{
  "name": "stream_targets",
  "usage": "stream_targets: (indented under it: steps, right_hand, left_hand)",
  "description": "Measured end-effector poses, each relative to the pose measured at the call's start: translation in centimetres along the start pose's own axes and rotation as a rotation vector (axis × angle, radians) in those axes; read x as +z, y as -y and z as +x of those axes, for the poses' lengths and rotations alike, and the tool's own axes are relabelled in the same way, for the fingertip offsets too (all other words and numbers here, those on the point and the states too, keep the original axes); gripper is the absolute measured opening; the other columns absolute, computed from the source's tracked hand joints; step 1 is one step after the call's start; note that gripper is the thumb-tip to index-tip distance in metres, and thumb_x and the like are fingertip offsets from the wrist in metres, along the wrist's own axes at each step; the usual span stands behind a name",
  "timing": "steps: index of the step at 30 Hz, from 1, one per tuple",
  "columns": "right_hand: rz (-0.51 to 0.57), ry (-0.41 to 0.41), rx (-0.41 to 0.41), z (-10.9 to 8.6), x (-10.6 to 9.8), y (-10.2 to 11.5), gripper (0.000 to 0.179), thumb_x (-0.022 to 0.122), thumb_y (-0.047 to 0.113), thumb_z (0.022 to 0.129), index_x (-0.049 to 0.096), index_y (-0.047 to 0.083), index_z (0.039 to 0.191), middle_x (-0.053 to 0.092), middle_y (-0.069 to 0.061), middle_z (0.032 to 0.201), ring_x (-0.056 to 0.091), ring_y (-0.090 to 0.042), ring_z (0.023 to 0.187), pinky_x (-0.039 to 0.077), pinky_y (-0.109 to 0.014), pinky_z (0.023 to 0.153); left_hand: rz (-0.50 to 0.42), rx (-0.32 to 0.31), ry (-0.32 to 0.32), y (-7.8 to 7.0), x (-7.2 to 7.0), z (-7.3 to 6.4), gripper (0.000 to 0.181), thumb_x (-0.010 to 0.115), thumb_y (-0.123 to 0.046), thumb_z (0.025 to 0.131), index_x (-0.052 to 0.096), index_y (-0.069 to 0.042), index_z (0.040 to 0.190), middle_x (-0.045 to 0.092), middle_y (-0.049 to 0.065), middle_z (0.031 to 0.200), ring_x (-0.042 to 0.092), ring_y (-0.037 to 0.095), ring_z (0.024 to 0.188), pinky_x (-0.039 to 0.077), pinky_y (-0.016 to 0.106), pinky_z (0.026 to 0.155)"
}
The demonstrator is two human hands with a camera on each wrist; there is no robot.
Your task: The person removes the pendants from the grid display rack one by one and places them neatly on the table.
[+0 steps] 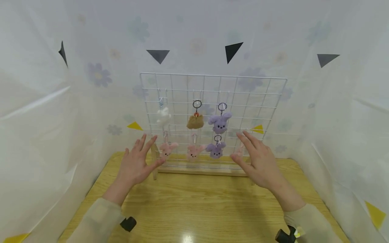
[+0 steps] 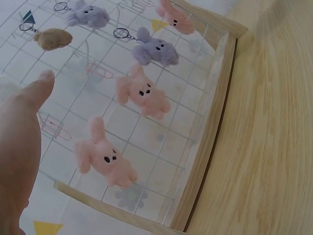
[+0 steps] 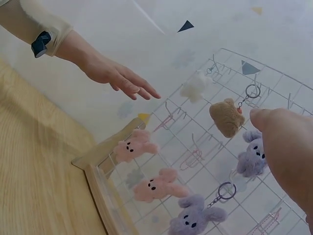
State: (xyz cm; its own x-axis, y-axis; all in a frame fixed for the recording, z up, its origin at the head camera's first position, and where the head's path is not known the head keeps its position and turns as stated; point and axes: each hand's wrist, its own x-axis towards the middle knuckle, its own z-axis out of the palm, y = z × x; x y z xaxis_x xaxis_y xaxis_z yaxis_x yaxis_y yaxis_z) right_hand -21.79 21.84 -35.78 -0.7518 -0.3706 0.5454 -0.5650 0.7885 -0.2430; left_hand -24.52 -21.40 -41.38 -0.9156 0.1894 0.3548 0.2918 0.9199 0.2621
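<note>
My left hand [image 1: 135, 163] is held with fingers spread before the lower left of a white wire grid rack [image 1: 244, 91], its thumb close by a pink plush bunny keychain [image 1: 166, 151]. On the other side my right hand [image 1: 262, 163], also spread and holding nothing, partly hides another pink bunny [image 1: 239, 150]. Between them hang a third pink bunny [image 1: 193, 152] and a purple plush keychain [image 1: 216, 151]. The upper row has a white plush [image 1: 164, 116], a brown plush [image 1: 195, 122] and a second purple one [image 1: 220, 123]. My right thumb [image 3: 281, 132] overlaps the rack in the right wrist view.
The rack stands on a wooden base [image 1: 200, 171] at the back of a wood-grain table [image 1: 188, 199]. White flowered sheeting [image 1: 194, 30] with black and yellow triangles encloses the back and both sides. Keychains hang from hooks on the grid.
</note>
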Motion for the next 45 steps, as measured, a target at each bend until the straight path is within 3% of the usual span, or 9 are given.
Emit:
stream_targets:
  steps: [6, 9, 13, 25, 34, 45]
  right_hand:
    - [0.021, -0.016, -0.009, 0.4, -0.3, -0.3, 0.067, 0.064, 0.042, 0.106, 0.043, 0.011, 0.162, 0.043, -0.021, 0.162, 0.045, -0.047, 0.143, 0.041, -0.073, 0.104]
    - [0.050, -0.030, -0.016, 0.7, -0.3, -0.3, 0.066, 0.066, 0.039, 0.106, 0.044, 0.011, 0.162, 0.044, -0.020, 0.162, 0.047, -0.047, 0.141, 0.041, -0.072, 0.106]
    - [0.083, -0.049, -0.037, 1.1, -0.5, -0.4, 0.064, 0.067, 0.035, 0.105, 0.046, 0.011, 0.160, 0.045, -0.018, 0.161, 0.049, -0.046, 0.139, 0.042, -0.070, 0.106]
    - [0.176, -0.016, -0.024, 2.4, -1.4, -0.5, 0.060, 0.064, 0.031, 0.107, 0.045, 0.010, 0.160, 0.046, -0.015, 0.160, 0.049, -0.043, 0.140, 0.042, -0.069, 0.107]
    - [0.242, -0.020, -0.022, 3.4, -1.5, -0.6, 0.058, 0.064, 0.029, 0.108, 0.045, 0.009, 0.160, 0.049, -0.013, 0.158, 0.055, -0.040, 0.131, 0.046, -0.067, 0.101]
    - [0.284, -0.040, -0.042, 4.3, -1.7, -0.9, 0.056, 0.066, 0.022, 0.107, 0.048, 0.005, 0.157, 0.052, -0.017, 0.155, 0.058, -0.041, 0.127, 0.049, -0.063, 0.097]
  left_hand:
    - [-0.060, -0.043, -0.025, 0.2, 0.5, 0.5, 0.092, 0.059, -0.070, 0.099, 0.020, -0.029, 0.171, 0.021, 0.019, 0.174, 0.041, 0.052, 0.145, 0.023, 0.082, 0.112]
    - [-0.126, -0.067, -0.039, 0.3, 0.7, 0.7, 0.092, 0.059, -0.069, 0.099, 0.019, -0.029, 0.171, 0.022, 0.018, 0.173, 0.047, 0.056, 0.138, 0.032, 0.080, 0.109]
    - [-0.217, -0.082, -0.045, 0.4, 0.9, 0.8, 0.091, 0.062, -0.064, 0.100, 0.017, -0.029, 0.172, 0.021, 0.015, 0.174, 0.043, 0.054, 0.142, 0.042, 0.076, 0.103]
    - [-0.286, -0.128, -0.057, 1.5, 2.0, 1.4, 0.090, 0.062, -0.062, 0.102, 0.018, -0.027, 0.172, 0.031, 0.019, 0.169, 0.038, 0.051, 0.147, 0.039, 0.073, 0.108]
    - [-0.337, -0.187, -0.070, 2.3, 2.9, 1.8, 0.089, 0.064, -0.060, 0.101, 0.021, -0.024, 0.171, 0.039, 0.021, 0.165, 0.050, 0.046, 0.139, 0.046, 0.070, 0.103]
    - [-0.486, -0.241, -0.121, 3.1, 4.1, 2.3, 0.078, 0.066, -0.052, 0.103, 0.041, -0.006, 0.161, 0.046, 0.019, 0.160, 0.053, 0.044, 0.137, 0.048, 0.063, 0.107]
